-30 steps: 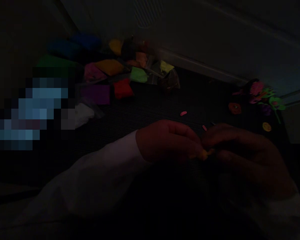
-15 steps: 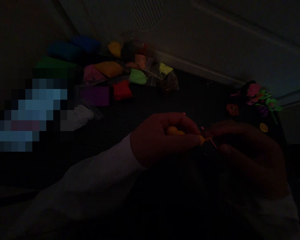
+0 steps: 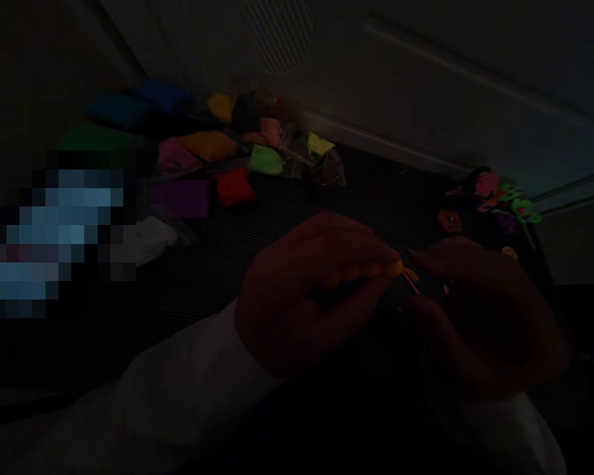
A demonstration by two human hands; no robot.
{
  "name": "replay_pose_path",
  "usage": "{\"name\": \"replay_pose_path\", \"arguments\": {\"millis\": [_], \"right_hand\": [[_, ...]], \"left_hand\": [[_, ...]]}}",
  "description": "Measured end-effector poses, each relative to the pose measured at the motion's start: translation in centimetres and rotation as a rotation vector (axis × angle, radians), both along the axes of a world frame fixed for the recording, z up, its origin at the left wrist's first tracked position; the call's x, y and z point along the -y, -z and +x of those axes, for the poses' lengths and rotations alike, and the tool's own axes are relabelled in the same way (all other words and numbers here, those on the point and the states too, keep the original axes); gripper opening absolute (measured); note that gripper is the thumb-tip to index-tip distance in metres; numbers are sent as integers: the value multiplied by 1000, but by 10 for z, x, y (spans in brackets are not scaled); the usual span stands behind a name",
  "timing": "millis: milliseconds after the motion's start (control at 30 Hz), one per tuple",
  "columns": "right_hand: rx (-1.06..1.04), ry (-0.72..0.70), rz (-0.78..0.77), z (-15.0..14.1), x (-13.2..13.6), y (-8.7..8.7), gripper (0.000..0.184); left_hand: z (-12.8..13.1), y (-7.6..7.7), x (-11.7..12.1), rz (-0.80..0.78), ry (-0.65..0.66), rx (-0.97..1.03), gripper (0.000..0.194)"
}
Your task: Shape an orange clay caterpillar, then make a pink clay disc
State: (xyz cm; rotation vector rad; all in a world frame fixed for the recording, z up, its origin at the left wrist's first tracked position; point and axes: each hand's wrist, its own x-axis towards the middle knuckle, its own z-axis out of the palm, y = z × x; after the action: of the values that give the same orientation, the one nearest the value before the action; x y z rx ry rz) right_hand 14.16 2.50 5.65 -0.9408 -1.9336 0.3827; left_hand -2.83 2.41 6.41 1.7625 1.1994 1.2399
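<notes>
Orange piece [image 3: 395,266], red packet [image 3: 235,187] beyond

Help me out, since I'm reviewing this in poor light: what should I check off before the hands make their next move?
1. Left hand has a grip on the orange piece: ok, it sits between thumb and fingers.
2. Right hand is open: ok, thumb and fingertips are apart.
3. Thin pink stick is clear of the right thumb: cannot tell, its lower end appears right beside it.
4. Light is good enough for fine detail: not ok, the whole view is very dark.
5. Red packet is out of the hands' way: ok, it lies beyond the left hand, apart from it.
</notes>
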Motion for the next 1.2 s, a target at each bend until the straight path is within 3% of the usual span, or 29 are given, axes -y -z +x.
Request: {"name": "replay_pose_path", "arguments": {"millis": [133, 400, 567, 700, 800, 900, 967, 1200], "right_hand": [[128, -30, 5, 2, 0, -2, 44], [168, -45, -32, -1, 0, -4, 43], [104, -1, -30, -3, 3, -2, 43], [109, 4, -52, -4, 6, -3, 42], [92, 15, -51, -5, 6, -3, 40], [65, 0, -38, -6, 4, -1, 35], [33, 2, -14, -6, 3, -1, 33], [8, 47, -30, -10, 6, 0, 29]], "left_hand": [[-2, 6, 1, 76, 28, -82, 21], [-2, 1, -3, -219, 185, -70, 17], [-1, -2, -3, -190, 135, -26, 12], [0, -1, 0, -139, 150, -112, 15], [1, 2, 0, -2, 131, -202, 15], [2, 8, -3, 356, 29, -153, 15], [2, 12, -4, 511, -9, -108, 15], [5, 13, -2, 485, -51, -132, 12]]}}
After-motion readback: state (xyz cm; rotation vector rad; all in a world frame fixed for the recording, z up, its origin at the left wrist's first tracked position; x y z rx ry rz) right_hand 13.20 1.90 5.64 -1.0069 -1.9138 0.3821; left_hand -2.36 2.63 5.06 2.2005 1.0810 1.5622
